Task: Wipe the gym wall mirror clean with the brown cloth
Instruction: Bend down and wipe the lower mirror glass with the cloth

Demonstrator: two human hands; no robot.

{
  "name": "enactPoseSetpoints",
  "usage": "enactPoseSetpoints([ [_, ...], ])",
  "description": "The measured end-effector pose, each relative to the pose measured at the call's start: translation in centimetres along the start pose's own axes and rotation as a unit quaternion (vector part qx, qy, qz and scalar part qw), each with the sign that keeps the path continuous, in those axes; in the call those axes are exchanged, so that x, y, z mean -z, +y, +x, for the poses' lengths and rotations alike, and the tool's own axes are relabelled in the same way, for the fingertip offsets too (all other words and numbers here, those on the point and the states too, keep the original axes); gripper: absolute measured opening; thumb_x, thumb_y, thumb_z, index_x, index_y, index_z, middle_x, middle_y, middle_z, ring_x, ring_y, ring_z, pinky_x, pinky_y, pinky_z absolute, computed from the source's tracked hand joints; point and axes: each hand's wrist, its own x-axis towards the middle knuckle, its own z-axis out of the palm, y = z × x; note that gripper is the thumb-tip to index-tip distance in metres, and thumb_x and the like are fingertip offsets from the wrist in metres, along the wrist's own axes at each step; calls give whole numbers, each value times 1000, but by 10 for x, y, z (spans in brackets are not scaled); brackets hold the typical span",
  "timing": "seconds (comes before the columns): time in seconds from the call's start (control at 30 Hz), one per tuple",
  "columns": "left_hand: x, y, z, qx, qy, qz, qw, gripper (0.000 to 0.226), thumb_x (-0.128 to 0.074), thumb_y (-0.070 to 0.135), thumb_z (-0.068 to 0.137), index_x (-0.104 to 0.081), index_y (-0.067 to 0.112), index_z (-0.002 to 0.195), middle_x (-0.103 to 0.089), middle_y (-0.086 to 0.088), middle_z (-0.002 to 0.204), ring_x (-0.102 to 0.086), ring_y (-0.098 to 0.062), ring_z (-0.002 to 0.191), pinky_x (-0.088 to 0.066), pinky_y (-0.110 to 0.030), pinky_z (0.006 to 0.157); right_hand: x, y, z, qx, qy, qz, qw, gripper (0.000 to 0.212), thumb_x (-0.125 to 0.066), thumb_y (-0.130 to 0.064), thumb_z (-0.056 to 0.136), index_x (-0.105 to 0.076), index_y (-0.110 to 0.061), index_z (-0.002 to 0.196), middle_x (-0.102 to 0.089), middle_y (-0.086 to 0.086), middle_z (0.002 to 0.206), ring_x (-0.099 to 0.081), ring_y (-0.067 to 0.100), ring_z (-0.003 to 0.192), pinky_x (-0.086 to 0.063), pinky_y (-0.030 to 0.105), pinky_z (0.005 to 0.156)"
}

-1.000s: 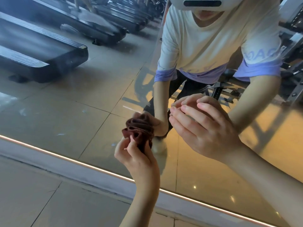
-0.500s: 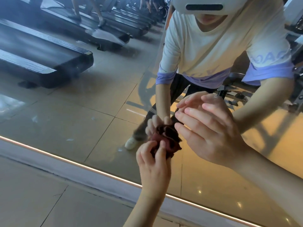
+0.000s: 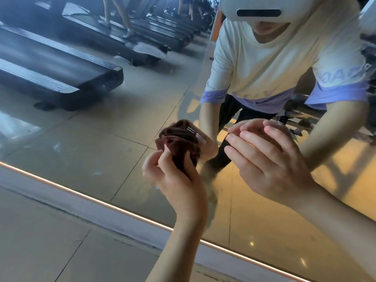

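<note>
The wall mirror [image 3: 85,143] fills most of the head view, its lit lower edge running from left to bottom right. My left hand [image 3: 177,180] grips a bunched brown cloth [image 3: 179,143] and presses its top against the glass near the centre. To its right, my right hand [image 3: 266,159] rests with flat, spread fingers on the mirror and holds nothing. The glass reflects a person in a white and purple shirt, along with both arms.
Small smudges [image 3: 97,173] dot the glass left of the cloth. The mirror's pale frame strip [image 3: 101,210] meets a tiled floor [image 3: 40,241] below. Reflected treadmills [image 3: 61,74] show at upper left, with other people's legs on them.
My left hand carried the cloth right across the glass, then back left and slightly higher. My right hand stayed planted on the mirror. The view tilted up a little.
</note>
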Motion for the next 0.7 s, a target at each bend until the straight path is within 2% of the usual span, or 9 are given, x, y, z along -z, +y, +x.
enactPoseSetpoints([
  [0.07,-1,5,-1,-6,13,6,1000,22,-51,13,97,-46,10,118,-39,-13,120,-39,-28,110,-32,-19,103,-1,-1,0,-3,4,2,1000,28,-49,-12,95,-63,-9,119,-67,9,125,-53,23,118,-39,47,105],
  [0.13,3,6,-14,-109,-46,36,992,21,-44,23,105,-48,9,121,-37,-9,121,-39,-29,110,-36,-32,101,-1,-1,-1,-2,0,0,1000,29,-49,-12,95,-63,-8,120,-67,9,126,-52,23,119,-38,47,105],
  [0.2,8,4,-17,-176,-89,50,979,22,-41,27,107,-48,11,120,-38,-9,120,-39,-28,108,-38,-36,96,-1,-1,-2,-5,-1,-2,1000,29,-48,-12,95,-63,-8,120,-67,9,126,-52,23,119,-36,46,107],
  [0.33,0,13,11,-34,-11,9,999,20,-52,14,95,-46,10,114,-41,-18,118,-38,-27,108,-31,-17,102,-1,-1,-1,-9,3,-5,1000,29,-48,-12,96,-63,-7,120,-67,10,125,-52,24,119,-34,46,108],
  [0.4,-2,19,12,-29,8,11,999,23,-54,12,95,-47,10,117,-41,-19,119,-38,-27,109,-25,-11,105,-1,-2,-1,-7,4,3,1000,28,-49,-12,96,-63,-7,120,-66,10,126,-52,24,119,-35,46,108],
  [0.53,7,14,-9,-214,-99,66,969,29,-61,10,91,-51,14,118,-40,-9,119,-41,-27,107,-39,-31,99,0,-1,-2,-11,7,5,1000,27,-50,-12,95,-61,-7,120,-56,10,132,-51,23,121,-33,45,110],
  [0.57,9,13,-1,-203,-95,65,972,26,-59,13,92,-51,13,116,-41,-11,118,-41,-27,107,-36,-27,100,0,-1,-2,-14,10,6,1000,28,-49,-12,95,-60,-7,120,-54,10,132,-51,23,121,-33,45,110],
  [0.63,6,11,30,-74,-9,38,996,22,-55,13,90,-52,6,111,-45,-21,116,-41,-27,108,-28,-20,101,-1,-1,-3,-21,17,9,1000,29,-49,-10,94,-60,-7,121,-54,10,132,-51,24,121,-34,45,110],
  [0.7,5,10,59,9,75,30,997,19,-53,8,90,-52,1,108,-47,-28,114,-41,-27,107,-28,-24,99,-2,-2,-2,-21,14,11,1000,29,-51,-9,92,-60,-7,120,-54,11,131,-51,24,121,-34,46,111],
])
